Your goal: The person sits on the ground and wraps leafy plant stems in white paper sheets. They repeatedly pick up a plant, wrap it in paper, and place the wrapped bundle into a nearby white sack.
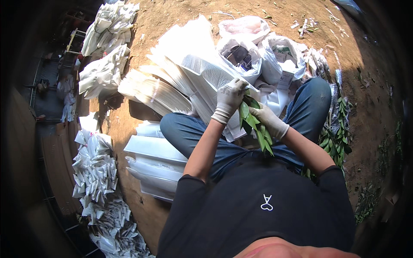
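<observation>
In a white knit glove, my left hand [230, 99] closes around the upper end of a bundle of leafy green cuttings [252, 119]. My right hand [268, 121], gloved alike, is against the same bundle from the other side, its fingertips at the stems. The leaves hang down between my forearms over my lap. Under and beyond my left hand lies a fanned stack of white padded mailers [196, 61]. What the fingertips do at the stem ends is partly hidden by the gloves.
Open white bags [240, 58] of small items stand beyond my hands. Foil-like wrapped bundles with leafy cuttings [340, 129] lie at the right. More mailers [158, 153] lie by my left knee; piles of filled white packets [96, 167] line the left side.
</observation>
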`<state>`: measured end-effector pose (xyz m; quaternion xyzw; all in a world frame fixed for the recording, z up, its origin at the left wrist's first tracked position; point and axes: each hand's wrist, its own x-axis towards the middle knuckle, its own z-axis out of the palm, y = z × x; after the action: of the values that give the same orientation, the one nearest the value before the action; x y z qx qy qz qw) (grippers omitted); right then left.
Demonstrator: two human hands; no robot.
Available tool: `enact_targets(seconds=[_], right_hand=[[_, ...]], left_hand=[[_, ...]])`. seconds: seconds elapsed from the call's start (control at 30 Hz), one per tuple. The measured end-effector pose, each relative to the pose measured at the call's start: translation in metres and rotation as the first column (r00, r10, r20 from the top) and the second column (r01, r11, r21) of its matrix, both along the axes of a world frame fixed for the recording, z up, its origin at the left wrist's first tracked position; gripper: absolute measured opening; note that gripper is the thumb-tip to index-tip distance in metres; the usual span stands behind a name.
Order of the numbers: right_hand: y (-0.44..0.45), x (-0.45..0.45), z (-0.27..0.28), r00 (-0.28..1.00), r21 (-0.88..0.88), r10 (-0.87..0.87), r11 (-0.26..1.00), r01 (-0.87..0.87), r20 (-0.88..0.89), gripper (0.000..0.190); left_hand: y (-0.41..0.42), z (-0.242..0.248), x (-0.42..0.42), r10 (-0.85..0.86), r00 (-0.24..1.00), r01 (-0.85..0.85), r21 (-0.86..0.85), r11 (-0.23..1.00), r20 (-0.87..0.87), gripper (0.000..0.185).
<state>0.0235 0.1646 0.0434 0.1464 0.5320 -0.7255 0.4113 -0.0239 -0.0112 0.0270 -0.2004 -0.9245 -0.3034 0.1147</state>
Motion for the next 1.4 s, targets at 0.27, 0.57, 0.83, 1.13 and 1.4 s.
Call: enact_targets(seconds=[0.27,0.57,0.83,1.13,1.4], right_hand=[[-0.042,0.032,-0.022,0.989,-0.339,-0.016,0.940,-0.035,-0.147,0.059],[-0.085,-0.058,-0.027,0.871,0.153,0.296,0.954,-0.256,-0.391,0.043],[0.004,0.016,0.064,-0.321,0.629,0.690,0.724,0.284,-0.649,0.043],[0.011,-0.030,0.093,-0.660,0.365,0.682,0.729,0.579,-0.315,0.014],[0.059,-0.045,0.150,-0.459,0.520,0.532,0.838,0.164,-0.712,0.022]], left_hand=[[-0.042,0.028,0.057,0.273,0.953,-0.282,0.062,0.957,0.130,0.047],[-0.001,0.063,0.088,0.229,0.971,-0.228,-0.027,0.973,0.072,0.039],[-0.033,0.099,0.061,0.064,0.979,-0.145,0.434,0.889,0.195,0.065],[-0.046,0.098,0.076,-0.216,0.956,0.237,0.091,0.967,-0.197,0.060],[-0.049,0.098,0.082,-0.127,0.984,0.172,0.485,0.858,-0.125,0.021]])
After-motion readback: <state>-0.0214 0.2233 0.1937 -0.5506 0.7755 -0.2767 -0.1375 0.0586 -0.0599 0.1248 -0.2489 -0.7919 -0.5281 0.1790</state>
